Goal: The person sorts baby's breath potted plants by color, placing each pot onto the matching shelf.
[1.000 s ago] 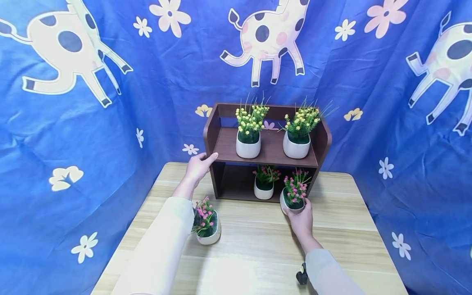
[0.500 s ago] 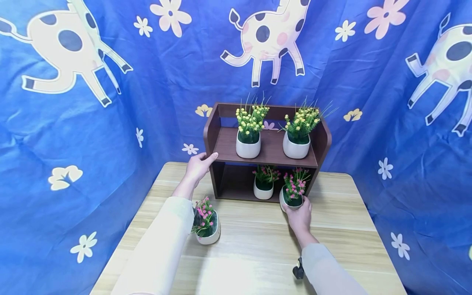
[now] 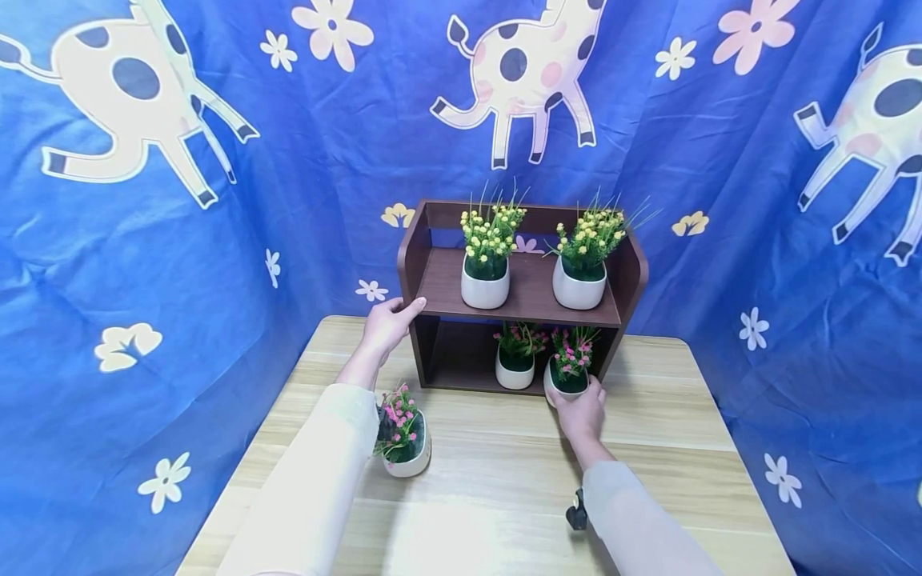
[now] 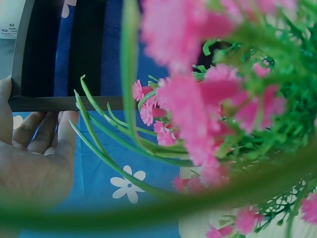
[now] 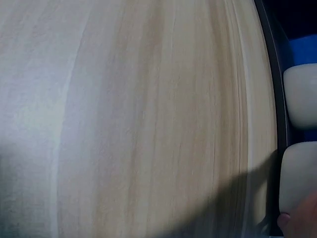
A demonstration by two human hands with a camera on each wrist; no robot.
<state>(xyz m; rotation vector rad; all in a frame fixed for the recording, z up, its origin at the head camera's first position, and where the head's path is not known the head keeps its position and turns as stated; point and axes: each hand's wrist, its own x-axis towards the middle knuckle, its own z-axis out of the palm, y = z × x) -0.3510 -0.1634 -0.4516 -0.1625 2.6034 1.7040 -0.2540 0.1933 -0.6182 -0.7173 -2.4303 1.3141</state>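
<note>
A brown two-tier shelf point(image 3: 519, 318) stands at the back of the table. My left hand point(image 3: 386, 326) holds its left side at the middle board; in the left wrist view the thumb and fingers of the left hand point(image 4: 42, 158) lie on opposite sides of the panel. With my right hand point(image 3: 580, 406) I grip a white pot of pink flowers point(image 3: 569, 370) at the right front of the lower tier. Beside it, inside that tier, sits another pink-flowered pot point(image 3: 515, 370). In the right wrist view a fingertip touches the held pot point(image 5: 297, 173); most of the hand is cut off.
Two white pots with yellow flowers, one left point(image 3: 486, 280) and one right point(image 3: 579, 280), stand on the upper tier. A third pink-flowered pot point(image 3: 406, 452) is on the wooden table point(image 3: 490, 480), close to my left forearm. A blue patterned curtain point(image 3: 346, 200) surrounds the table.
My right hand has moved slightly forward and left with the pink-flowered pot, farther into the lower tier. The left hand has stayed on the shelf's side.
</note>
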